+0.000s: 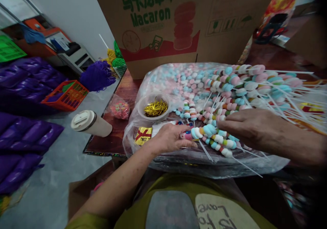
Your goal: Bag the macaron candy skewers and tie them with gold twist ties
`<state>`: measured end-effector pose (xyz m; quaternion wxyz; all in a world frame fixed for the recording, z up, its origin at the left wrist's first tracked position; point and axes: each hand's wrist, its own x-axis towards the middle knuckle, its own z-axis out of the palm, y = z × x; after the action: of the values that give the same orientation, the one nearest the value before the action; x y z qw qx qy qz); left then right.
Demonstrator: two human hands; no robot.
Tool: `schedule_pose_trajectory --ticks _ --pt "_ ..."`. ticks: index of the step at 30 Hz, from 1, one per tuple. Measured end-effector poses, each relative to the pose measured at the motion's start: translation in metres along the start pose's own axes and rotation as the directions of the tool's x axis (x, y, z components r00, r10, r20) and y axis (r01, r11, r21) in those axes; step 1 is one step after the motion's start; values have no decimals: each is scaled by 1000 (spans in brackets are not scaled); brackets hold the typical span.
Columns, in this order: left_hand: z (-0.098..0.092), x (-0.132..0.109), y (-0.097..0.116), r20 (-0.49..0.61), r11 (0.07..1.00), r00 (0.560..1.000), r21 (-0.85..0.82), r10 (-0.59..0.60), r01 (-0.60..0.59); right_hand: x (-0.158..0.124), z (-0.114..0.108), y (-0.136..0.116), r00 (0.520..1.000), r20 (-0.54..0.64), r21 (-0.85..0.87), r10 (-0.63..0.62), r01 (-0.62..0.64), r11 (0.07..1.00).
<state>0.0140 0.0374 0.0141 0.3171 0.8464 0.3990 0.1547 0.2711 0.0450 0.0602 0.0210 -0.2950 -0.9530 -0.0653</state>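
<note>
Head view: our left hand [167, 138], partly curled, holds the end of a marshmallow skewer [205, 131] above the desk [119, 142], while our right hand [255, 125] stretches over neighbouring skewers [219, 139], its grip hidden from us. We should pinch lightly, since the rounded, matte sweets look soft, and keep the slim white sticks [247, 167] clear of the crinkled plastic [131, 138].

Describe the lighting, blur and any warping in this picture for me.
Head view throughout: lighting dim and cool; pale highlights on the purple plastic packages; right border falling into black; right hand slightly soft, perhaps from motion; lidded cup leaning outward, likely wide-angle distortion; "Macaron" lettering on the cardboard box readable; marshmallow skewers distinct in colour.
</note>
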Motion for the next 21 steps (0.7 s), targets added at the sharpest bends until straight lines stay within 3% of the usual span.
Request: schedule_pose_trajectory --ticks 2,5,7,9,11,13,15,17,19,21 --pt "7 8 3 81 992 996 -118 -27 37 8 4 -1 994 61 -25 -93 95 995" --pt "17 18 6 164 930 984 -345 -68 122 19 14 0 990 85 -20 -112 114 993" --pt "18 22 6 171 913 983 -387 -69 132 20 22 5 991 87 6 -102 102 995" --pt "11 20 7 142 965 986 -235 -86 118 16 29 12 996 61 35 -60 58 998" --pt "2 15 8 73 989 988 71 -139 133 9 33 17 1000 31 89 7 -10 996" --pt "-5 8 11 17 931 984 327 -175 159 2 34 20 998 3 192 56 -55 980" --pt "-6 4 13 20 900 978 395 -209 184 -3 32 19 998 11 283 69 -69 957" --pt "-6 4 12 105 948 970 257 -219 187 -4 26 16 999 12 274 51 -52 960" --pt "-6 6 8 270 984 951 -45 -152 171 -4 14 12 1000 -19 160 -3 6 987" --pt "-9 9 4 464 915 886 -347 -22 204 -4 -1 9 990 -106 23 -93 96 995"
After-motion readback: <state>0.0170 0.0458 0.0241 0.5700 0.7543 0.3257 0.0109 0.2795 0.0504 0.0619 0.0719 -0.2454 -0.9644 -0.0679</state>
